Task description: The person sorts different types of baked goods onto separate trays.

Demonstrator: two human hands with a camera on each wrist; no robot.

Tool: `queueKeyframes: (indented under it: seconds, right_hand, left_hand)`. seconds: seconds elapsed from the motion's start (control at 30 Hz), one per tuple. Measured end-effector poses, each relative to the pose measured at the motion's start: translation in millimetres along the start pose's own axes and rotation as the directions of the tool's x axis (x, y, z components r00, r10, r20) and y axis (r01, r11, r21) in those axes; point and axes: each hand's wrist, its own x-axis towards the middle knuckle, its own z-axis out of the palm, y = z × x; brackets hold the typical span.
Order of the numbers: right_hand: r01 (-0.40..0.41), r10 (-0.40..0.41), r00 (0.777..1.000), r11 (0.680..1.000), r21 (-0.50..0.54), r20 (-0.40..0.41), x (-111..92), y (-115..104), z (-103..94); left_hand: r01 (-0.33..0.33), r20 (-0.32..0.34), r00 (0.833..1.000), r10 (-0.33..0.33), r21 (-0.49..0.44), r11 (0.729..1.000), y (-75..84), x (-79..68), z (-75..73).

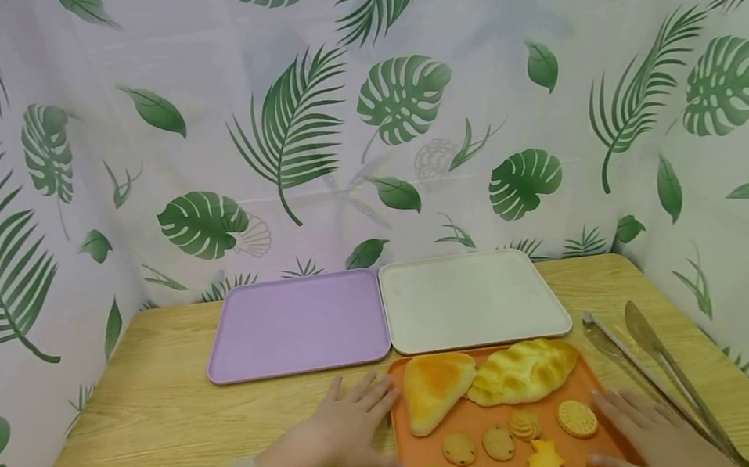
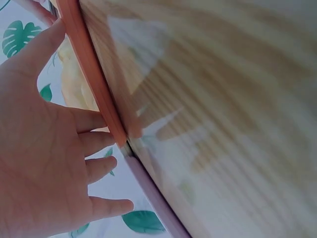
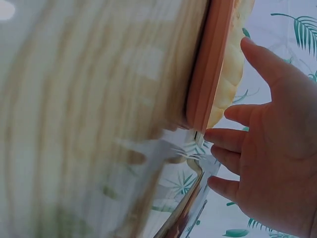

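An orange tray [image 1: 506,420] lies at the front of the table, holding a triangular bread [image 1: 434,391], a braided bread [image 1: 524,373] and several cookies [image 1: 498,444]. My left hand [image 1: 358,429] has its fingers spread at the tray's left edge. In the left wrist view, the thumb and some fingertips of that left hand [image 2: 44,153] meet the orange rim [image 2: 91,69]. Across the tray, my right hand [image 1: 657,437] lies at the right edge with extended fingers. In the right wrist view, the fingers of the right hand [image 3: 277,134] are near the rim [image 3: 210,69]; contact is unclear.
Behind the orange tray, a purple tray [image 1: 297,326] and a white tray [image 1: 472,299] stand side by side, both bare. Long metal tongs [image 1: 681,378] lie to the right, beside my right hand. A leaf-patterned curtain [image 1: 335,152] surrounds the wooden table [image 1: 178,417] at back and sides.
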Motion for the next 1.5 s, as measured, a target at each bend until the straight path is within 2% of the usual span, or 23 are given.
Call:
queueKeyframes:
  seconds: [0.2, 0.33, 0.47, 0.6, 0.77, 0.9, 1.03, 1.13, 1.27, 1.5]
  right_hand:
    - [0.049, -0.049, 0.998, 0.999, -0.004, 0.031, 2, -13, 2.3]
    - [0.141, -0.142, 0.99, 0.99, -0.016, -0.015, 3, -19, 5.5]
    - [0.289, -0.295, 0.952, 0.954, -0.081, -0.084, 3, -22, 9.1]
    - [0.376, -0.386, 0.921, 0.917, -0.134, -0.058, 6, -29, 9.4]
    - [0.424, -0.437, 0.899, 0.885, -0.192, -0.028, 10, -41, 9.8]
    - [0.454, -0.47, 0.882, 0.861, -0.232, -0.02, 15, -52, 9.8]
    - [0.485, -0.513, 0.856, 0.839, -0.247, -0.059, 19, -60, 10.5]
    - [0.498, -0.528, 0.846, 0.832, -0.243, -0.073, 22, -67, 10.2]
    - [0.5, -0.524, 0.85, 0.833, -0.238, -0.047, 27, -75, 9.6]
    - [0.529, -0.551, 0.833, 0.818, -0.225, -0.048, 31, -82, 10.4]
  left_hand:
    - [0.021, -0.012, 1.0, -0.022, -0.034, 0.999, -18.3, -16.7, 6.3]
    - [0.035, -0.006, 0.999, -0.035, -0.064, 0.997, -29.8, -29.3, 8.5]
    - [0.057, 0.004, 0.998, -0.057, -0.096, 0.994, -39.5, -43.6, 7.3]
    - [0.088, 0.014, 0.996, -0.087, -0.137, 0.987, -49.2, -57.3, 4.4]
    - [0.118, 0.03, 0.993, -0.114, -0.197, 0.973, -62.0, -70.9, 3.2]
    - [0.129, 0.018, 0.992, -0.128, -0.23, 0.965, -72.3, -78.4, 5.9]
    - [0.137, 0.018, 0.99, -0.137, -0.265, 0.955, -79.7, -84.3, 7.3]
    - [0.143, 0.023, 0.99, -0.143, -0.279, 0.949, -82.7, -88.3, 5.4]
    - [0.156, 0.02, 0.988, -0.156, -0.272, 0.95, -86.6, -93.2, 3.2]
    - [0.164, 0.033, 0.986, -0.161, -0.28, 0.946, -95.8, -95.1, 3.5]
